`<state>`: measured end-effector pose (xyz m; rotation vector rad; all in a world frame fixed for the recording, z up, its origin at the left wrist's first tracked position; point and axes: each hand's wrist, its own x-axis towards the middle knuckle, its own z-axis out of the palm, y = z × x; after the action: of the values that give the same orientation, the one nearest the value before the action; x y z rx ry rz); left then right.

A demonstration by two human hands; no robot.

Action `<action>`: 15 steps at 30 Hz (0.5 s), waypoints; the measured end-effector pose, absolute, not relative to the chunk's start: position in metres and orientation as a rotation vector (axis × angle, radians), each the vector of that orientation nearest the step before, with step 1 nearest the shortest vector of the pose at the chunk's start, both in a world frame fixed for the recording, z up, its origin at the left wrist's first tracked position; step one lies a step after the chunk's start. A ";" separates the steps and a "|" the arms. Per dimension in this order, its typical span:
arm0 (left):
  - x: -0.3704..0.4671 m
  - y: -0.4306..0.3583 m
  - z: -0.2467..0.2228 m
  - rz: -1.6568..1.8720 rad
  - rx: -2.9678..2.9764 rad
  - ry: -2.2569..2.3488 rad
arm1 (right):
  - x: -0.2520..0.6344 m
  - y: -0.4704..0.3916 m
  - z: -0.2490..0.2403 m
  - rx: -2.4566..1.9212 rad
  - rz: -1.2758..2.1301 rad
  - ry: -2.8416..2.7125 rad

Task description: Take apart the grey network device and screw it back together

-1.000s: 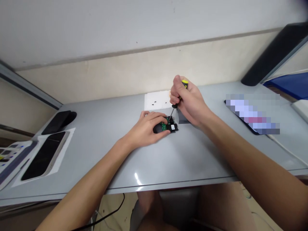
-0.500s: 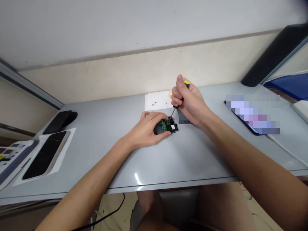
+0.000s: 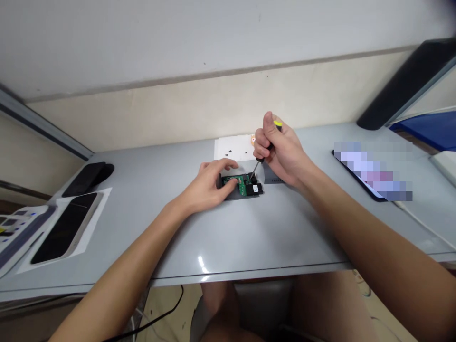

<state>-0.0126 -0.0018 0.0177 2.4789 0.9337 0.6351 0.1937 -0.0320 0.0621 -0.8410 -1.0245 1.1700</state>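
Note:
A green circuit board [image 3: 242, 189] with black blocks at its right end lies in a dark tray-like casing on the grey table. My right hand [image 3: 280, 147] is wrapped round a screwdriver [image 3: 256, 167] with a black and yellow handle, its tip down among the parts at the board's right end. At the left end of the board is my left hand [image 3: 213, 183], fingers apart, the thumb resting on the board. Behind the right hand's fingers sits a grey vented box [image 3: 270, 175], partly hidden. Small black screws [image 3: 230, 151] lie on a white sheet [image 3: 221, 144] behind the board.
On the left a dark phone [image 3: 64, 228] lies on white paper, near a black object [image 3: 85, 179] and a white-and-blue item [image 3: 21, 232]. To the right are a lit phone [image 3: 374, 173] with a white cable [image 3: 423, 225] and a black cylinder [image 3: 406, 83].
My left hand has slid left along the board and its fingers have lifted off the right part, uncovering more of the board and casing. The right hand and screwdriver have barely moved.

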 end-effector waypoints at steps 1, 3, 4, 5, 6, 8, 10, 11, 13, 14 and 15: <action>-0.015 0.001 0.019 0.638 2.501 0.970 | 0.192 -0.032 0.062 -0.837 1.162 -1.036; -0.017 0.005 0.020 0.614 2.567 1.024 | 0.191 -0.033 0.062 -0.789 1.167 -1.041; -0.018 0.007 0.020 0.587 2.591 1.041 | 0.191 -0.033 0.061 -0.756 1.181 -1.039; -0.018 0.008 0.021 0.564 2.598 1.055 | 0.191 -0.033 0.061 -0.726 1.198 -1.036; -0.018 0.009 0.021 0.552 2.586 1.067 | 0.192 -0.033 0.061 -0.705 1.214 -1.035; -0.017 0.008 0.021 0.537 2.531 1.080 | 0.193 -0.033 0.062 -0.705 1.225 -1.037; -0.016 0.007 0.021 0.518 2.480 1.103 | 0.194 -0.032 0.063 -0.743 1.210 -1.020; -0.015 0.006 0.021 0.506 2.463 1.122 | 0.195 -0.032 0.064 -0.760 1.204 -1.007; -0.015 0.006 0.021 0.495 2.448 1.155 | 0.196 -0.031 0.064 -0.786 1.194 -0.989; -0.015 0.005 0.021 0.506 2.454 1.167 | 0.196 -0.030 0.063 -0.797 1.189 -0.990; -0.014 0.004 0.021 0.529 2.476 1.172 | 0.197 -0.030 0.062 -0.808 1.179 -0.997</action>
<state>-0.0141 0.0042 0.0213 2.4757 1.1719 0.5291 0.1968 -0.0296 0.0623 -0.8079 -0.9969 1.1792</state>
